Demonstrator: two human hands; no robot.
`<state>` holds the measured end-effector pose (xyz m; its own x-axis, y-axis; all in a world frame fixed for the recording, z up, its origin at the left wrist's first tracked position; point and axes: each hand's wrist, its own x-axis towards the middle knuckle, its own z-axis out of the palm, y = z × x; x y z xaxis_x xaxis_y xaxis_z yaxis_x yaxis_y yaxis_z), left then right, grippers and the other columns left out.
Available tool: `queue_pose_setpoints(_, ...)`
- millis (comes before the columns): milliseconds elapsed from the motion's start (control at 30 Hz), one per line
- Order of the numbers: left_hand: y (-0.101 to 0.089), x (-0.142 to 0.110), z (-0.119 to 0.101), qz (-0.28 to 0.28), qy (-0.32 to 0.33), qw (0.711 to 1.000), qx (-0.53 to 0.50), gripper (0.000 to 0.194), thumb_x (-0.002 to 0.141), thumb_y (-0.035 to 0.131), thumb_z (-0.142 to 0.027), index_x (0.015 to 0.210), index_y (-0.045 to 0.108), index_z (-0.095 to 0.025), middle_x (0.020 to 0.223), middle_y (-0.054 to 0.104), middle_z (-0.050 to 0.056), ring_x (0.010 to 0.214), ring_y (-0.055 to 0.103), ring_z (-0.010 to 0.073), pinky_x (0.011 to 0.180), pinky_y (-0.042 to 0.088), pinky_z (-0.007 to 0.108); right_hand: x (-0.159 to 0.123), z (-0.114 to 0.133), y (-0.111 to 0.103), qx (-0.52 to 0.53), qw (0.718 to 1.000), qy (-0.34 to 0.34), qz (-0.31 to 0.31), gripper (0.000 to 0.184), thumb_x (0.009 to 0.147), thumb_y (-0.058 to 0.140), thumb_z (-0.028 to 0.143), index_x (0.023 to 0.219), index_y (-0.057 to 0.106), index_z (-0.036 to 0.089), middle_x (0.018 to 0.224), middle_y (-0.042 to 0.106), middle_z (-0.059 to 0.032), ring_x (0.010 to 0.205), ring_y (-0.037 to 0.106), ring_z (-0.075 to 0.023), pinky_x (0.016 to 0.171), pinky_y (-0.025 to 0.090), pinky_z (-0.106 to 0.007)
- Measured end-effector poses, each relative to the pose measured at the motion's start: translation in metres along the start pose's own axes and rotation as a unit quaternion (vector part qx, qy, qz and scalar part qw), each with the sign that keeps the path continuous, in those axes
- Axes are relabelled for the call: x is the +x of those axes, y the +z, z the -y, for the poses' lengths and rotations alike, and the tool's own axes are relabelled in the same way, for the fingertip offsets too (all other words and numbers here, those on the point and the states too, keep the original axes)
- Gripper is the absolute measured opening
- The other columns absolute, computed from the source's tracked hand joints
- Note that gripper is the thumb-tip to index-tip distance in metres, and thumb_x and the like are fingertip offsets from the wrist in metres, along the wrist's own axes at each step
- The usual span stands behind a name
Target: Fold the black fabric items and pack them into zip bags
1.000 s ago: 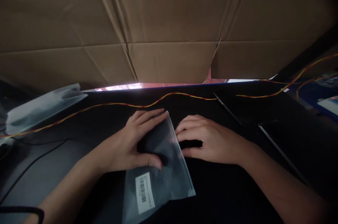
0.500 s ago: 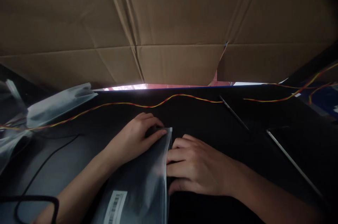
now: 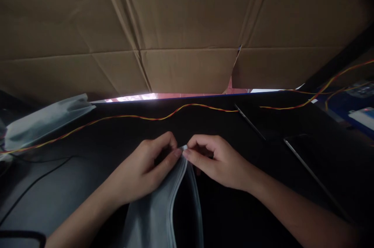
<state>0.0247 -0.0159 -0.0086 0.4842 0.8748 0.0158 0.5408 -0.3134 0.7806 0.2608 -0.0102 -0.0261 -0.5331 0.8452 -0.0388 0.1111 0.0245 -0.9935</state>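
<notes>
A clear plastic zip bag [image 3: 152, 213] stands in front of me with its mouth gaping toward the right. My left hand [image 3: 154, 162] pinches the bag's far top corner between thumb and fingers. Close against it, my right hand [image 3: 212, 158] pinches the white zip slider [image 3: 184, 147] at the end of that same edge. The two thumbs nearly meet there. Whatever may lie inside the bag is too dark to make out.
Another plastic bag [image 3: 46, 119] lies at the far left. A red-and-yellow twisted wire [image 3: 157, 118] crosses the black table [image 3: 122, 131]. Two flat dark panels [image 3: 315, 174] lie at right. Brown cardboard [image 3: 187, 14] hangs behind. A black cable [image 3: 37, 182] curls at left.
My right hand has gone from the bag's side edge up to its far corner and now pinches the slider. The bag's mouth has opened wide, and its barcode label no longer shows.
</notes>
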Motion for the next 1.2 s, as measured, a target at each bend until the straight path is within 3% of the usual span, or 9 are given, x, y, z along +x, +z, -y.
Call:
queue_pose_setpoints(200, 0.006, -0.002, -0.007, 0.019, 0.002, 1.000, 0.020, 0.036, 0.113, 0.046, -0.043, 0.085, 0.057, -0.022, 0.069, 0.056, -0.007, 0.059, 0.051, 0.0094, 0.056, 0.040, 0.023, -0.003, 0.003, 0.010, 0.034, 0.999, 0.034, -0.005, 0.026, 0.100, 0.071, 0.030, 0.079, 0.056, 0.022, 0.064, 0.050, 0.0086, 0.057, 0.050, -0.0084, 0.052, 0.037, -0.022)
queue_pose_setpoints(433, 0.000, 0.001, 0.002, -0.127, -0.015, 0.990, 0.067, 0.034, 0.111, 0.049, -0.041, 0.082, 0.054, -0.023, 0.068, 0.054, -0.007, 0.061, 0.052, 0.0115, 0.058, 0.041, 0.025, -0.007, 0.009, 0.027, 0.034, 0.997, 0.073, 0.012, 0.032, 0.097, 0.060, 0.018, 0.071, 0.041, 0.022, 0.064, 0.035, 0.0095, 0.060, 0.031, -0.0083, 0.050, 0.026, -0.023)
queue_pose_setpoints(567, -0.022, 0.006, 0.019, -0.233, -0.041, 0.961, 0.142, 0.034, 0.110, 0.048, -0.045, 0.086, 0.056, -0.023, 0.069, 0.055, -0.006, 0.062, 0.052, 0.0135, 0.058, 0.040, 0.028, -0.020, 0.019, 0.030, -0.019, 0.982, 0.134, 0.129, 0.028, 0.089, 0.064, 0.017, 0.069, 0.045, 0.022, 0.062, 0.044, 0.0086, 0.060, 0.039, -0.0086, 0.049, 0.029, -0.023)
queue_pose_setpoints(667, -0.035, 0.012, 0.029, -0.215, -0.035, 0.959, 0.180, 0.034, 0.110, 0.046, -0.047, 0.088, 0.057, -0.023, 0.073, 0.059, -0.003, 0.065, 0.057, 0.0159, 0.061, 0.044, 0.030, -0.024, 0.021, 0.023, -0.054, 0.957, 0.155, 0.238, 0.019, 0.089, 0.070, 0.027, 0.075, 0.059, 0.022, 0.067, 0.056, 0.0081, 0.061, 0.049, -0.0091, 0.051, 0.037, -0.022)
queue_pose_setpoints(767, -0.032, 0.007, 0.028, -0.201, 0.016, 0.947, 0.249, 0.035, 0.108, 0.047, -0.048, 0.120, 0.062, -0.020, 0.116, 0.070, 0.009, 0.105, 0.069, 0.0273, 0.091, 0.056, 0.041, -0.021, 0.020, 0.010, -0.097, 0.942, 0.135, 0.293, 0.020, 0.092, 0.076, 0.040, 0.084, 0.073, 0.022, 0.069, 0.062, 0.0073, 0.062, 0.053, -0.0094, 0.054, 0.038, -0.023)
queue_pose_setpoints(867, -0.009, -0.023, 0.013, -0.171, 0.012, 0.919, 0.354, 0.062, 0.107, 0.046, -0.057, 0.160, 0.043, -0.025, 0.158, 0.055, 0.015, 0.138, 0.059, 0.0396, 0.109, 0.053, 0.060, -0.015, 0.018, -0.006, -0.142, 0.958, 0.096, 0.231, 0.031, 0.097, 0.074, 0.048, 0.082, 0.077, 0.021, 0.064, 0.060, 0.0059, 0.059, 0.052, -0.0099, 0.054, 0.035, -0.025)
queue_pose_setpoints(1000, 0.038, -0.081, -0.002, -0.117, 0.029, 0.882, 0.456, 0.095, 0.091, 0.057, -0.082, 0.171, 0.032, -0.036, 0.170, 0.046, 0.017, 0.145, 0.054, 0.0523, 0.094, 0.061, 0.068, -0.007, 0.013, -0.020, -0.210, 0.978, 0.011, 0.006, 0.047, 0.107, 0.058, 0.052, 0.074, 0.068, 0.021, 0.060, 0.051, 0.0055, 0.054, 0.045, -0.0106, 0.053, 0.030, -0.028)
queue_pose_setpoints(1067, 0.054, -0.103, 0.000, -0.108, 0.071, 0.861, 0.492, 0.107, 0.083, 0.063, -0.088, 0.172, 0.032, -0.037, 0.173, 0.042, 0.019, 0.147, 0.050, 0.0593, 0.089, 0.061, 0.075, -0.004, 0.007, -0.022, -0.255, 0.966, -0.024, -0.034, 0.047, 0.109, 0.056, 0.048, 0.072, 0.064, 0.021, 0.059, 0.049, 0.0054, 0.054, 0.042, -0.0108, 0.054, 0.028, -0.030)
queue_pose_setpoints(1200, 0.059, -0.123, 0.018, -0.093, 0.110, 0.857, 0.494, 0.077, 0.100, 0.061, -0.061, 0.170, 0.036, -0.040, 0.173, 0.043, 0.011, 0.145, 0.057, 0.0506, 0.094, 0.065, 0.071, -0.001, -0.003, -0.018, -0.324, 0.943, -0.068, -0.014, 0.048, 0.106, 0.060, 0.035, 0.061, 0.049, 0.021, 0.057, 0.046, 0.0055, 0.054, 0.040, -0.0106, 0.057, 0.027, -0.032)
